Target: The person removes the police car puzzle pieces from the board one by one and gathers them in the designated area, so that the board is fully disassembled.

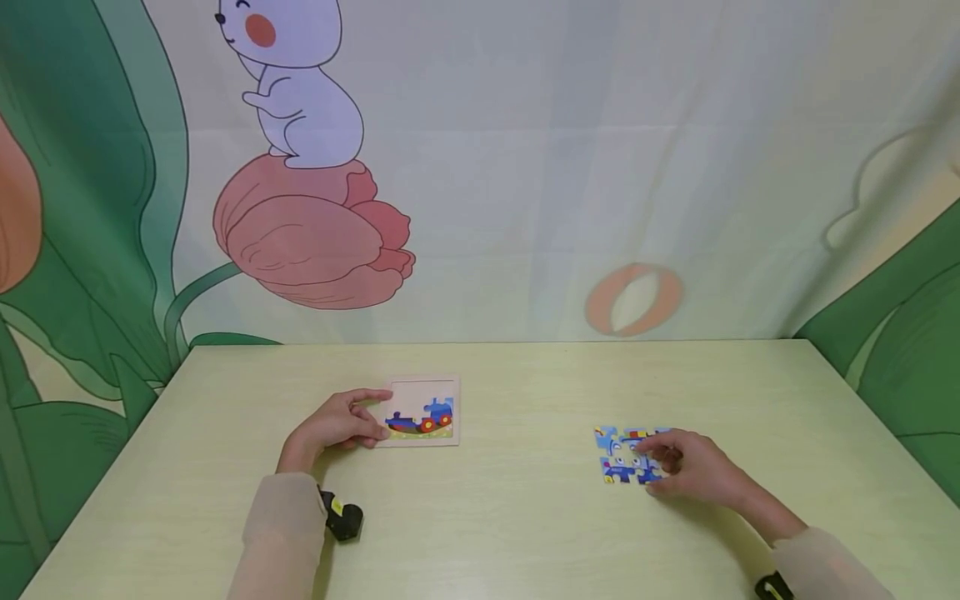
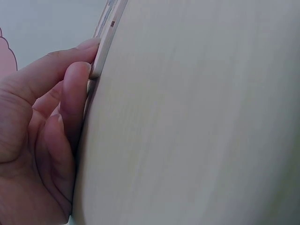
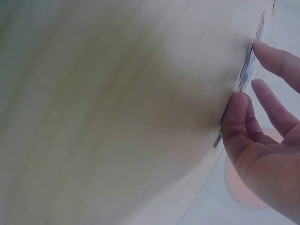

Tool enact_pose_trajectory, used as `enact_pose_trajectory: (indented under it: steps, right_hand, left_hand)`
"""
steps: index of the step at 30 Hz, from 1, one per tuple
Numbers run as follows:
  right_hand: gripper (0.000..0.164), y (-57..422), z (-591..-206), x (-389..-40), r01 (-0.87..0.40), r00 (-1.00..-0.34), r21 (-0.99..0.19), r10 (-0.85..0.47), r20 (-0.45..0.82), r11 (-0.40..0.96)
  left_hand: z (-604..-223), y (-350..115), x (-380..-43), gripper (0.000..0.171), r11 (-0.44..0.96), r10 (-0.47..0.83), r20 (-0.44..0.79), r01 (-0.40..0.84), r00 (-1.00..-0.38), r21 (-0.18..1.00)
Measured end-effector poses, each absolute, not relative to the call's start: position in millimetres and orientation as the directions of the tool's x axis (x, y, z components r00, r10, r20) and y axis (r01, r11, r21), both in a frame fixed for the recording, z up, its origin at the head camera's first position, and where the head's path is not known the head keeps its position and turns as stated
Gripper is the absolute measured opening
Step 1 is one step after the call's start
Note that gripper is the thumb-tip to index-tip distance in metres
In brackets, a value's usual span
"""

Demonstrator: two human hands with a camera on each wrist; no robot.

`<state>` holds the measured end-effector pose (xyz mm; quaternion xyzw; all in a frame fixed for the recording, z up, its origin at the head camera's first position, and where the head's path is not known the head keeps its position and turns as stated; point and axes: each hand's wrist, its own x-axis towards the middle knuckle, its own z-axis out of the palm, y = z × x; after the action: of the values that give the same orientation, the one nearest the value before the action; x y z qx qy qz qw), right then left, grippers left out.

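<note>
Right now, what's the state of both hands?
Left hand: holding the puzzle board by its left edge.
Right hand: at the puzzle pieces; can't tell if it grips one.

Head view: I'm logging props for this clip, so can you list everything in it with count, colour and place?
Backdrop: 1, pale grey-white with prints, behind the table
Leaves: several, green, printed at both sides
Animal: 1, white, printed atop the flower
Flower: 1, pink-red, printed left of centre
Ring: 1, orange, printed low, right of centre
Table: 1, pale yellow, foreground
Tray: 1, pale wood, left of centre on the table
Fitted pieces: count unclear, blue, red, yellow, inside the tray
Loose pieces: several, some hidden, mostly blue, right on the table
Wrist devices: 2, black, one per wrist
Sleeves: 2, beige, one per arm
Left hand: 1, bare, at the tray's left edge
Right hand: 1, bare, at the loose pieces
</note>
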<state>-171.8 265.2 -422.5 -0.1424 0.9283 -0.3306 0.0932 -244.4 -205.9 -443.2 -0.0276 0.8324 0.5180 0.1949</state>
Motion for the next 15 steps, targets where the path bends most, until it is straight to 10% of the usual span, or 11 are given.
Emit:
enact_pose_trajectory:
  steps: [15]
  right_hand:
    - [0.043, 265.3, -421.9, -173.8, -0.167, -0.958, -0.646, -0.276, -0.071, 0.745]
  left_hand:
    - [-442.4, -205.8, -243.7, 0.062, 0.459, 0.155, -0.353, -0.249, -0.923, 0.853]
